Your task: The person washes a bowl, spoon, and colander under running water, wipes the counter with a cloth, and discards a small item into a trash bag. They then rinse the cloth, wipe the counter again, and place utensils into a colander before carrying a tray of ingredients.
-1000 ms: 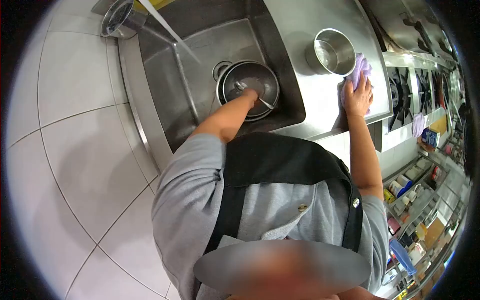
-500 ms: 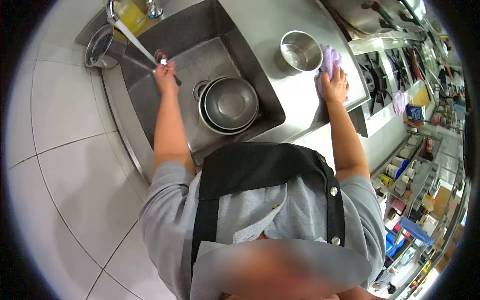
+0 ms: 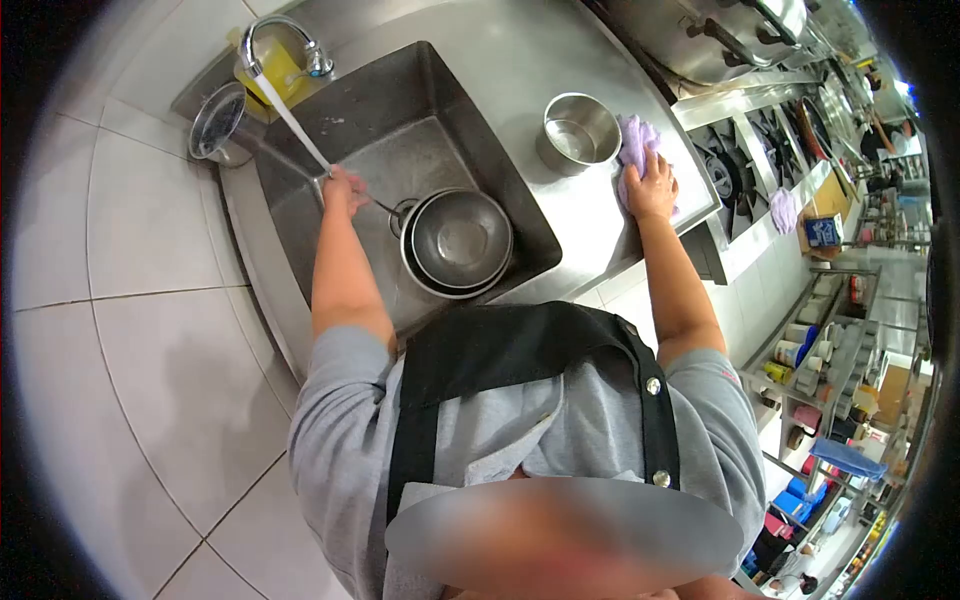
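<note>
My left hand (image 3: 345, 190) is closed around a spoon (image 3: 384, 207) in the sink (image 3: 420, 80), under the running stream from the tap (image 3: 262, 45). Only the thin handle of the spoon shows, pointing right toward the bowls. Near that handle, two metal bowls (image 3: 462, 238) sit nested on the sink floor beside the drain. My right hand (image 3: 652, 188) grips a bunched purple cloth (image 3: 638, 143) against the steel counter. Just left of the cloth stands a small steel pot (image 3: 580, 133).
A clear container (image 3: 220, 122) stands at the sink's left rim, with a yellow jug (image 3: 278, 65) behind the tap. Beyond the counter's right edge are stove burners (image 3: 720, 170), a large pot (image 3: 710, 40) and another purple cloth (image 3: 784, 211). Shelves (image 3: 830, 350) fill the far right.
My left hand has turned, so the spoon's bowl no longer shows and its handle points toward the nested bowls. The cloth remains under my right hand. The whole view has shifted slightly.
</note>
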A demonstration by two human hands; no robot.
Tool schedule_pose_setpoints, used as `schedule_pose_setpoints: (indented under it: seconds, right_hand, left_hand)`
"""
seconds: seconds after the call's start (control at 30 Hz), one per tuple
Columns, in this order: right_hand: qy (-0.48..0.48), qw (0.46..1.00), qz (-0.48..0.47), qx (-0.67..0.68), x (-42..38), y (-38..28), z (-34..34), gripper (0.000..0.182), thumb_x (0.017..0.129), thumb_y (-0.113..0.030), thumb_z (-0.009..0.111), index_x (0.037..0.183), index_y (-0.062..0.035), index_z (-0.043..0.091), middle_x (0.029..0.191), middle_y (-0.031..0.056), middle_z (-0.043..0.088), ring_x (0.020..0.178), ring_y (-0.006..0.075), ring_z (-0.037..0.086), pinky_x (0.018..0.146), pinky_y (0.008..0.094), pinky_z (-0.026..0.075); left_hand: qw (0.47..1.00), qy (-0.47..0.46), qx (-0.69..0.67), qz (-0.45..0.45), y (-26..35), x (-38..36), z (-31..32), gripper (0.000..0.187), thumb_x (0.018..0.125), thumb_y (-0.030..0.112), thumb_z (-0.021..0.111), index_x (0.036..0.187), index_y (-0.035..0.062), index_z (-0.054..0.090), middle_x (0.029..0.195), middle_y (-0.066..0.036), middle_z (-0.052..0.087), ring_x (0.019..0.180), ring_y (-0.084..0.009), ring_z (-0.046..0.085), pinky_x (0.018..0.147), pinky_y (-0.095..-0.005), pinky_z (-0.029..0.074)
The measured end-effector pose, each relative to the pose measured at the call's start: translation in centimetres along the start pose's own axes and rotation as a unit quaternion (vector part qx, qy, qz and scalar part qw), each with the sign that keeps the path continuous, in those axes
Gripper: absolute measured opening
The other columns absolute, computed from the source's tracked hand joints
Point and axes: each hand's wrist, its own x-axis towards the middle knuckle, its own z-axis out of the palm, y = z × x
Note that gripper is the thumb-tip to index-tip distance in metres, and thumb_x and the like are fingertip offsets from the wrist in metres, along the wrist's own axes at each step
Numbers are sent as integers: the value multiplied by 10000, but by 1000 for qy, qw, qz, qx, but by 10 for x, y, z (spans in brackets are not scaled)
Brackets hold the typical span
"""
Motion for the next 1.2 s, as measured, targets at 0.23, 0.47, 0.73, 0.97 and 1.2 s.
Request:
schedule_pose_setpoints:
  seconds: [0.23,0.47,0.73,0.97,1.2]
  right_hand:
    - [15,1000,-5,-9,-1,0,2,563,773,-428,503,1297,-223,464,1330,133,445,1276,273,370,1049,506,230]
    - [6,1000,-5,0,-1,-4,-5,576,773,-419,505,1303,-198,458,1347,137,432,1285,284,357,1036,534,234]
    - [-29,999,-21,18,0,0,-9,615,781,-417,515,1339,-183,409,1396,146,368,1322,301,295,1052,551,192]
    - [-34,998,-44,37,3,1,-10,615,777,-410,523,1331,-164,417,1387,153,375,1323,304,291,1058,551,173]
    - [-32,995,-56,69,3,5,-11,613,772,-395,533,1321,-145,425,1384,170,375,1319,323,293,1063,552,172]
  left_hand:
    - [991,-12,24,-133,-20,9,-13,247,914,195,527,927,-48,488,811,-152,551,643,-250,576,588,-382,559]
    - [986,-34,-7,-163,6,-113,30,176,898,182,546,750,93,510,539,60,440,391,-47,368,352,-166,288]
    - [919,-265,-191,-221,69,-162,114,80,869,119,511,833,53,482,592,47,407,413,-14,345,332,-149,247]
    - [890,-412,193,-15,117,-274,243,148,895,174,520,900,28,491,746,-14,531,495,-12,437,349,-142,319]
    - [895,-399,183,-81,120,-244,276,270,901,180,526,1049,-38,471,940,-195,611,758,-246,654,394,-141,454]
